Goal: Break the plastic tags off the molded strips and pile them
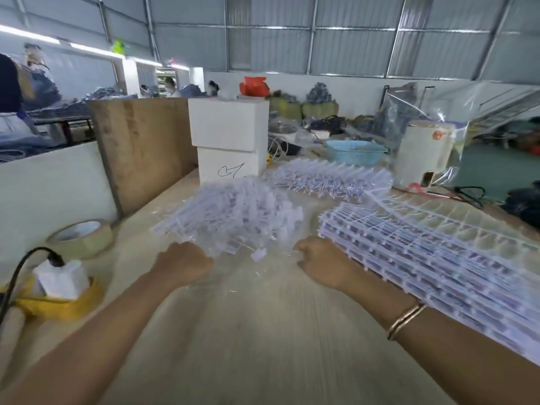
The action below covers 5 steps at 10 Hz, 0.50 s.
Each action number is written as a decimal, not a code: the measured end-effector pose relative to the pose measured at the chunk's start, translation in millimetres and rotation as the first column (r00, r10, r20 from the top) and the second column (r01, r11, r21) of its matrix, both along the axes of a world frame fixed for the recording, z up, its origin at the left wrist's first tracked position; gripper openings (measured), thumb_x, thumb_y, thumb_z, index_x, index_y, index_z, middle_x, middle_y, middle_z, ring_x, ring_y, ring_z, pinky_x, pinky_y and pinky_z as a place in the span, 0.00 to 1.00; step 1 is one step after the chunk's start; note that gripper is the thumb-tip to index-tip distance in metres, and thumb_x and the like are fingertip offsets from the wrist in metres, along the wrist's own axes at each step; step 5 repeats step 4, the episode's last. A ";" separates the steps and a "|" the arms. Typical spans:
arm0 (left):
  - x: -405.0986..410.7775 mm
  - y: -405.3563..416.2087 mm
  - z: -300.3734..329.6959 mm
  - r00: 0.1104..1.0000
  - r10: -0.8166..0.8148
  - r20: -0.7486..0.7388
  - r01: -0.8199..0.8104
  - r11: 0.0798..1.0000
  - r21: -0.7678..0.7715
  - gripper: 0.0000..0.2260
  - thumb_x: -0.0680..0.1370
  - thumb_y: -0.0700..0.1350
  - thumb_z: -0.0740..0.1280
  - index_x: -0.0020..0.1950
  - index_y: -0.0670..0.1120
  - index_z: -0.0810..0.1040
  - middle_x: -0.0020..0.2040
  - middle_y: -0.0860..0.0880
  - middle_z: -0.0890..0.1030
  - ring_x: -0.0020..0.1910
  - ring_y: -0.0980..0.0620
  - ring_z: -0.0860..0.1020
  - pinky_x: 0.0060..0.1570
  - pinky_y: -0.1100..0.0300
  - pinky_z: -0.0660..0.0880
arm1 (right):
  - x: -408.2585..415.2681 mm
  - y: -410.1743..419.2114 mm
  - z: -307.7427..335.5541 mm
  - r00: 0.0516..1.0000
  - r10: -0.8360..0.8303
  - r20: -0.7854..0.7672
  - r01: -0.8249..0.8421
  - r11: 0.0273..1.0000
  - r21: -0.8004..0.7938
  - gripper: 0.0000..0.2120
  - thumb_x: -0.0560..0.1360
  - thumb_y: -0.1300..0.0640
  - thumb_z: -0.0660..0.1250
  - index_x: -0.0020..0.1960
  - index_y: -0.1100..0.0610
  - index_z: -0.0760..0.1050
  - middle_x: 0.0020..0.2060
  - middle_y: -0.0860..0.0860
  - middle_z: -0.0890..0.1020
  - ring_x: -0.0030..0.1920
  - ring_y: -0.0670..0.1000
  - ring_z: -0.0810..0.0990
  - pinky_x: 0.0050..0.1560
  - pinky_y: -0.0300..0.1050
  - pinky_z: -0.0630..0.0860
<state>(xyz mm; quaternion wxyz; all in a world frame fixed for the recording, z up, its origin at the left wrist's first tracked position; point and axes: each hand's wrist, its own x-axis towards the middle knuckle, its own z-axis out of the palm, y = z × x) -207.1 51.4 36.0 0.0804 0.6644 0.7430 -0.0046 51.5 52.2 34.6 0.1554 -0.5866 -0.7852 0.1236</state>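
A pale wooden table stands in a metal-walled shed; both the left hand and right hand curl at the blurred near edge of the tag pile, grip unclear. Molded strips lie stacked just right; white boxes stand behind.

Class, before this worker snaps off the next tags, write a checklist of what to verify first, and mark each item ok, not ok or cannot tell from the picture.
1. Left hand has a grip on the strip: cannot tell, motion blur.
2. Right hand has a grip on it: cannot tell.
3. Loose pile of tags lies just ahead of both hands: ok.
4. Stack of molded strips lies beside the right hand: ok.
5. Bare table in front of the hands: ok.
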 end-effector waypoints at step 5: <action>61.9 -138.8 4.5 0.911 -0.337 -0.238 0.391 0.890 0.234 0.29 0.78 0.42 0.53 0.78 0.52 0.47 0.77 0.46 0.38 0.77 0.48 0.43 0.74 0.55 0.50 | 29.9 -151.1 -18.8 0.960 0.278 -0.044 -0.280 0.959 -0.037 0.34 0.77 0.44 0.60 0.75 0.37 0.42 0.67 0.28 0.29 0.72 0.40 0.54 0.71 0.40 0.56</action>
